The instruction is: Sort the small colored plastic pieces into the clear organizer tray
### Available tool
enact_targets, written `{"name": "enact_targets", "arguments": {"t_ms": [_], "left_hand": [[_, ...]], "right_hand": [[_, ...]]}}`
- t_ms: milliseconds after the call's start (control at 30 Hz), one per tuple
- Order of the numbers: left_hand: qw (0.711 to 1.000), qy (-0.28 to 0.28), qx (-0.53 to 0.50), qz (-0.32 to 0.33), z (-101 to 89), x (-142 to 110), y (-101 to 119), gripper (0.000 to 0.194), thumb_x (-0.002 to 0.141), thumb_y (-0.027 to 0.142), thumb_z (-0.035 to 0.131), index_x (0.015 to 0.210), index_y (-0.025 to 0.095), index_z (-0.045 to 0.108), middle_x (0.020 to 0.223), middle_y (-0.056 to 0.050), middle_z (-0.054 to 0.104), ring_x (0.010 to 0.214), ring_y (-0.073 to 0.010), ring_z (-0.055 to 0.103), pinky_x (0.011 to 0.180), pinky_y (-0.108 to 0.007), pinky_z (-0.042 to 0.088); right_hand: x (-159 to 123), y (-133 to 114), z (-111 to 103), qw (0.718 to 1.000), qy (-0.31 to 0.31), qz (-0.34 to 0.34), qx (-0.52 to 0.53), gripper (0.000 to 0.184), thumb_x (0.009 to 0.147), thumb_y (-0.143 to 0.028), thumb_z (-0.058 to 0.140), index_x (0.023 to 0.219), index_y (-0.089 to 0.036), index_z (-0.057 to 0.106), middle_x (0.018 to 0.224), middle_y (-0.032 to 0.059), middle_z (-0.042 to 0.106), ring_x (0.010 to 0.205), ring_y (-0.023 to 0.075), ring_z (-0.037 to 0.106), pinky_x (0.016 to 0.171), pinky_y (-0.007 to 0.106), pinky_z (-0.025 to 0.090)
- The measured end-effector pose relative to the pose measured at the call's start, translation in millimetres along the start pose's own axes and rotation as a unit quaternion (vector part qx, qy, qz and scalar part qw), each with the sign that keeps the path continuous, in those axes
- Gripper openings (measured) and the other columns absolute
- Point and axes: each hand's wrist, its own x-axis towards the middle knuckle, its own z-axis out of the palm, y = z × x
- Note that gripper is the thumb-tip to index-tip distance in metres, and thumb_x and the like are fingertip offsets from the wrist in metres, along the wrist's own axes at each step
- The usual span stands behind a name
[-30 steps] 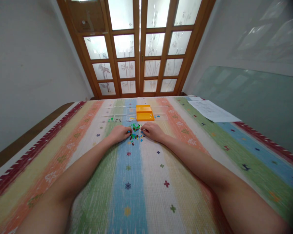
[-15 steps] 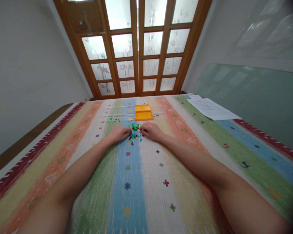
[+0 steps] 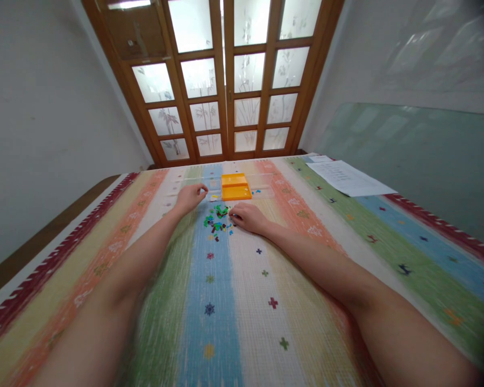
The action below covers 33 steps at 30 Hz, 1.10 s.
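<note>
A loose pile of small coloured pieces (image 3: 216, 224), mostly green with some dark red and blue, lies on the striped tablecloth (image 3: 221, 322). My right hand (image 3: 249, 217) rests at the pile's right edge, its thumb and fingertips closed together; anything in them is too small to name. Beyond the pile, my left hand (image 3: 190, 198) is over the clear plastic boxes on the left, finger and thumb pinched, contents not discernible. An orange open box (image 3: 236, 193) stands just right of it. Several small blue pieces (image 3: 257, 191) lie in the clear box (image 3: 269, 189) farther right.
Printed paper sheets (image 3: 347, 179) lie at the table's far right. A pale glass panel (image 3: 419, 148) leans by the right wall. Wooden doors with frosted panes (image 3: 248, 113) stand past the far table edge.
My left hand has moved from the pile's left side, forward and left, over the clear boxes, uncovering that side of the pile. My right hand has hardly moved.
</note>
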Motion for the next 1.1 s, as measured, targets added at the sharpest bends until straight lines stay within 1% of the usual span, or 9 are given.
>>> {"name": "enact_targets", "arguments": {"t_ms": [133,267,400,533,633,733,800,900,1100], "left_hand": [[0.999,-0.003,0.014,-0.031,17.1,13,-6,0.027,0.091,0.038,0.058,0.106,0.025,0.078,0.078,-0.003,0.069,0.074,-0.0198,0.06,0.065,-0.028,0.035],[0.998,-0.013,0.021,-0.058,28.6,17,-8,0.028,0.092,0.04,0.059,0.106,0.025,0.078,0.085,-0.004,0.072,0.077,-0.0205,0.062,0.067,-0.028,0.037],[0.997,-0.012,0.028,-0.067,30.3,16,-6,0.03,0.094,0.041,0.057,0.108,0.024,0.077,0.089,-0.005,0.074,0.08,-0.0214,0.064,0.069,-0.028,0.04],[0.997,-0.013,0.038,-0.072,27.8,14,-6,0.03,0.094,0.039,0.056,0.108,0.024,0.078,0.09,-0.006,0.075,0.083,-0.0219,0.065,0.07,-0.028,0.042],[0.997,-0.015,0.039,-0.065,25.4,11,-6,0.03,0.094,0.039,0.056,0.108,0.024,0.078,0.088,-0.006,0.075,0.081,-0.0212,0.064,0.069,-0.028,0.041],[0.998,-0.025,0.034,-0.046,22.1,6,-3,0.032,0.094,0.04,0.056,0.11,0.024,0.078,0.087,-0.005,0.074,0.078,-0.02,0.063,0.069,-0.027,0.04],[0.998,-0.046,0.03,-0.019,19.3,1,2,0.034,0.095,0.041,0.055,0.112,0.024,0.078,0.086,-0.004,0.074,0.076,-0.0191,0.063,0.069,-0.027,0.04],[0.996,-0.083,0.024,0.037,15.0,-8,15,0.035,0.096,0.043,0.054,0.112,0.024,0.078,0.083,-0.003,0.073,0.073,-0.0179,0.062,0.068,-0.027,0.038],[0.979,-0.154,0.03,0.128,6.9,-36,44,0.031,0.096,0.042,0.055,0.111,0.028,0.078,0.078,-0.001,0.072,0.071,-0.017,0.063,0.067,-0.026,0.038]], "right_hand": [[-1,3,3,1.0,0.0,-0.004,-0.002,0.015,0.099,-0.022,0.06,0.102,-0.02,0.074,0.095,0.0071,0.073,0.091,0.0195,0.063,0.081,0.029,0.042],[-1,6,6,1.0,0.005,0.004,-0.003,0.014,0.098,-0.023,0.062,0.102,-0.021,0.075,0.096,0.0072,0.072,0.09,0.0192,0.063,0.079,0.029,0.042],[-2,7,7,1.0,0.0,0.002,0.002,0.014,0.098,-0.023,0.061,0.103,-0.022,0.075,0.096,0.0069,0.073,0.091,0.0194,0.063,0.081,0.029,0.043],[-1,6,6,1.0,-0.007,0.003,-0.002,0.015,0.098,-0.023,0.061,0.103,-0.022,0.075,0.097,0.0069,0.073,0.093,0.0197,0.063,0.082,0.03,0.043],[-1,5,5,1.0,-0.004,0.008,-0.004,0.015,0.098,-0.023,0.061,0.102,-0.021,0.075,0.096,0.0071,0.072,0.091,0.0193,0.063,0.081,0.029,0.043],[-1,5,5,1.0,-0.006,0.006,-0.002,0.015,0.098,-0.023,0.06,0.102,-0.021,0.075,0.096,0.0072,0.072,0.091,0.0192,0.062,0.08,0.029,0.043],[-1,5,5,1.0,-0.006,0.003,-0.003,0.015,0.098,-0.022,0.06,0.102,-0.021,0.075,0.096,0.0072,0.073,0.091,0.0192,0.063,0.08,0.029,0.042],[0,5,5,1.0,-0.004,0.007,-0.004,0.015,0.098,-0.022,0.061,0.102,-0.021,0.075,0.096,0.0071,0.073,0.091,0.0191,0.063,0.081,0.029,0.042],[0,9,-4,0.998,0.023,0.052,-0.005,0.015,0.098,-0.024,0.061,0.099,-0.02,0.075,0.093,0.0066,0.074,0.086,0.0186,0.063,0.078,0.029,0.041]]}}
